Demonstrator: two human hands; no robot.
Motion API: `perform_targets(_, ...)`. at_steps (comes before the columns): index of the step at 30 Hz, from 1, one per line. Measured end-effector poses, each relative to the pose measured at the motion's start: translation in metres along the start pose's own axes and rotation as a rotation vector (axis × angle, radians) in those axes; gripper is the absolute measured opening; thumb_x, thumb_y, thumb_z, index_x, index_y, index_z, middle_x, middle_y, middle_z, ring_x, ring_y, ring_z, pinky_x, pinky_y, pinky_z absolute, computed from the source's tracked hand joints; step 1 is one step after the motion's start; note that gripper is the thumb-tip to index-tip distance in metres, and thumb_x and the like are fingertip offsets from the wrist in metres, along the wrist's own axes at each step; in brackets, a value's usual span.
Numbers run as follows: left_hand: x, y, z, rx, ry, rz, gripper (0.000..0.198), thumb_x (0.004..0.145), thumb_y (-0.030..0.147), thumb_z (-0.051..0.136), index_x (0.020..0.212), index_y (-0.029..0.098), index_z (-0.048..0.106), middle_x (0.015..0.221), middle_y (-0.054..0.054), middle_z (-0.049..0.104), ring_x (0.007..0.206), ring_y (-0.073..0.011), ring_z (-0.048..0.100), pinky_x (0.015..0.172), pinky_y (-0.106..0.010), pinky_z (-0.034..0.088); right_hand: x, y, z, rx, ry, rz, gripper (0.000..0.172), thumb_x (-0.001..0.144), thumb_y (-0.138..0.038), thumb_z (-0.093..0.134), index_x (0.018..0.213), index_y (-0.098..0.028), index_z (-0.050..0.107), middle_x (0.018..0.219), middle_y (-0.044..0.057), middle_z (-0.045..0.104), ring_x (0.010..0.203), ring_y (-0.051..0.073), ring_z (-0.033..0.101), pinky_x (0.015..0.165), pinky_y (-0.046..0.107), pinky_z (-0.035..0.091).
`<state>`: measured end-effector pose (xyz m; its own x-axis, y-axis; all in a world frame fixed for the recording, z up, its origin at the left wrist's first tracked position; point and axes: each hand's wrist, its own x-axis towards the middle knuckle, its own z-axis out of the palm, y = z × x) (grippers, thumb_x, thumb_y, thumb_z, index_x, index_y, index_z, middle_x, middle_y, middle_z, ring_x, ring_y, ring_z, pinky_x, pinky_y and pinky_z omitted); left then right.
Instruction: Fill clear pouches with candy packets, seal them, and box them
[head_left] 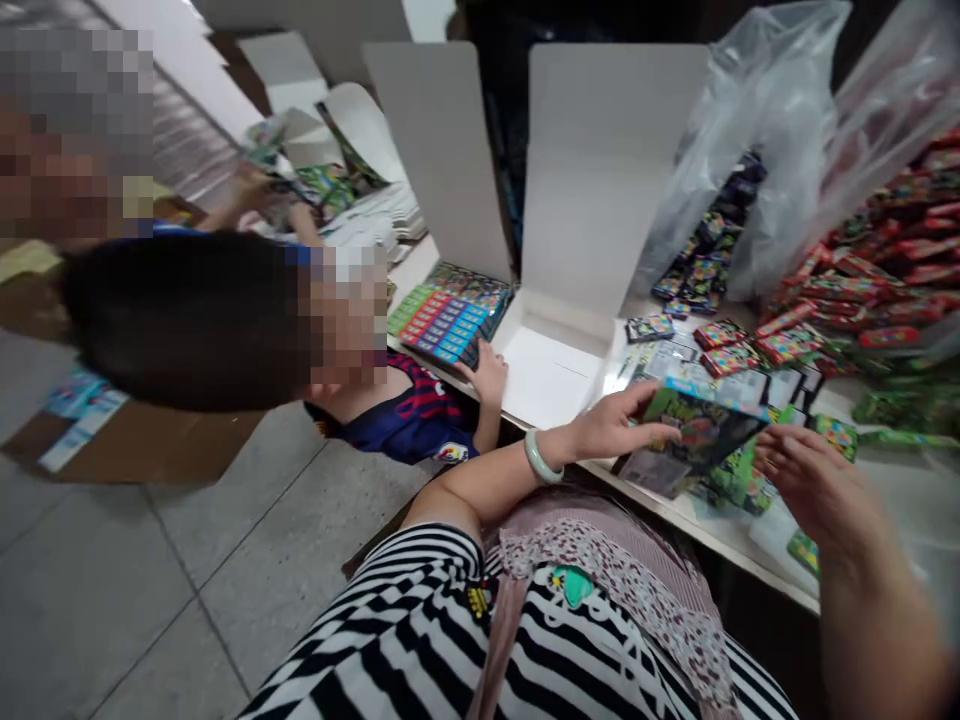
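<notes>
My left hand is closed around the left side of a small printed carton, dark with green and blue edges. The carton is tilted above the front of the table. My right hand is by the carton's right end, fingers loosely stretched and apart; its thumb is hidden. Under and beside the carton lie green packets. Just behind it are red packets and a dark packet. To the left stands an open white box with its lid raised.
Another person's hand rests by a box of colourful small cartons. Plastic bags hold dark packets and heaped red packets. Farther left, a second person handles items near stacked white card. Flattened cardboard lies on the floor.
</notes>
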<state>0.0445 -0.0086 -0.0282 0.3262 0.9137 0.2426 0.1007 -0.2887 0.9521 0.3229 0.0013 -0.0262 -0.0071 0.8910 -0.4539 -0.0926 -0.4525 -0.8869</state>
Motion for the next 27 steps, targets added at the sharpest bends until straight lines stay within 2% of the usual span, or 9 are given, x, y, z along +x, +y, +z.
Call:
perform_targets(5, 0.01, 0.025, -0.096, 0.485, 0.647, 0.348, 0.036, 0.097, 0.052, 0.056, 0.116, 0.021, 0.055, 0.102, -0.005, 0.067, 0.092, -0.0166, 0.066, 0.084, -0.03, 0.055, -0.002, 0.015, -0.008, -0.013, 0.043, -0.04, 0.007, 0.073, -0.042, 0.073, 0.08, -0.042, 0.074, 0.095, 0.004, 0.064, 0.081, 0.016, 0.066, 0.095, 0.03, 0.053)
perform_targets(7, 0.009, 0.022, -0.136, 0.746, 0.82, 0.372, 0.032, 0.099, 0.048, 0.054, 0.117, 0.022, 0.055, 0.107, -0.006, 0.068, 0.1, -0.0184, 0.066, 0.091, -0.032, 0.053, -0.002, 0.025, -0.003, -0.038, 0.017, 0.004, 0.009, 0.069, -0.045, 0.075, 0.078, -0.043, 0.074, 0.096, 0.004, 0.065, 0.083, 0.019, 0.067, 0.1, 0.032, 0.052)
perform_targets(9, 0.004, 0.015, -0.17, 0.952, 0.895, 0.298, 0.028, 0.102, 0.044, 0.05, 0.112, 0.02, 0.058, 0.105, -0.008, 0.069, 0.1, -0.0204, 0.066, 0.092, -0.034, 0.052, 0.001, 0.033, 0.003, -0.044, -0.02, 0.034, 0.012, 0.066, -0.049, 0.077, 0.077, -0.044, 0.074, 0.096, 0.004, 0.066, 0.085, 0.021, 0.069, 0.102, 0.033, 0.051)
perform_targets(11, -0.003, 0.007, -0.193, 1.109, 0.904, 0.168, 0.023, 0.103, 0.037, 0.047, 0.108, 0.019, 0.06, 0.104, -0.01, 0.07, 0.101, -0.0224, 0.065, 0.093, -0.036, 0.052, 0.004, 0.039, 0.006, -0.039, -0.046, 0.041, 0.016, 0.062, -0.051, 0.079, 0.076, -0.044, 0.075, 0.096, 0.003, 0.068, 0.086, 0.022, 0.07, 0.104, 0.033, 0.05)
perform_targets(14, -0.019, -0.003, -0.205, 1.249, 0.824, 0.007, 0.022, 0.099, 0.021, 0.046, 0.112, 0.018, 0.063, 0.114, -0.012, 0.069, 0.111, -0.0244, 0.063, 0.102, -0.04, 0.048, 0.009, 0.041, 0.007, -0.033, -0.061, 0.028, 0.021, 0.06, -0.053, 0.081, 0.077, -0.043, 0.075, 0.094, 0.002, 0.069, 0.083, 0.022, 0.07, 0.108, 0.035, 0.048)
perform_targets(16, -0.029, -0.008, -0.203, 1.299, 0.734, -0.078, 0.029, 0.095, 0.012, 0.045, 0.114, 0.017, 0.065, 0.118, -0.013, 0.069, 0.115, -0.0252, 0.061, 0.105, -0.042, 0.047, 0.011, 0.042, 0.006, -0.022, -0.064, 0.02, 0.023, 0.059, -0.054, 0.082, 0.078, -0.043, 0.076, 0.093, 0.002, 0.07, 0.082, 0.021, 0.07, 0.104, 0.032, 0.051)
perform_targets(21, -0.048, -0.015, -0.183, 1.343, 0.474, -0.175, 0.036, 0.089, 0.007, 0.049, 0.119, 0.017, 0.066, 0.125, -0.013, 0.067, 0.124, -0.0263, 0.057, 0.112, -0.045, 0.043, 0.013, 0.046, 0.006, 0.002, -0.047, 0.03, 0.031, 0.051, -0.054, 0.087, 0.076, -0.039, 0.077, 0.091, 0.0, 0.071, 0.076, 0.014, 0.07, 0.076, 0.017, 0.058)
perform_targets(24, -0.047, -0.013, -0.176, 1.316, 0.349, -0.31, 0.038, 0.085, 0.013, 0.063, 0.123, 0.015, 0.064, 0.132, -0.014, 0.063, 0.129, -0.0294, 0.054, 0.113, -0.046, 0.041, 0.011, 0.045, 0.008, -0.028, -0.056, 0.017, 0.031, 0.051, -0.056, 0.086, 0.075, -0.04, 0.076, 0.09, 0.001, 0.071, 0.075, 0.018, 0.071, 0.079, 0.026, 0.061)
perform_targets(27, -0.031, -0.006, -0.179, 1.208, 0.308, -0.309, 0.051, 0.085, 0.026, 0.071, 0.133, 0.014, 0.057, 0.136, -0.016, 0.061, 0.129, -0.0292, 0.055, 0.111, -0.044, 0.043, 0.006, 0.039, 0.013, -0.056, -0.06, 0.015, 0.023, 0.058, -0.056, 0.083, 0.075, -0.043, 0.075, 0.09, 0.002, 0.071, 0.08, 0.021, 0.071, 0.088, 0.034, 0.06)
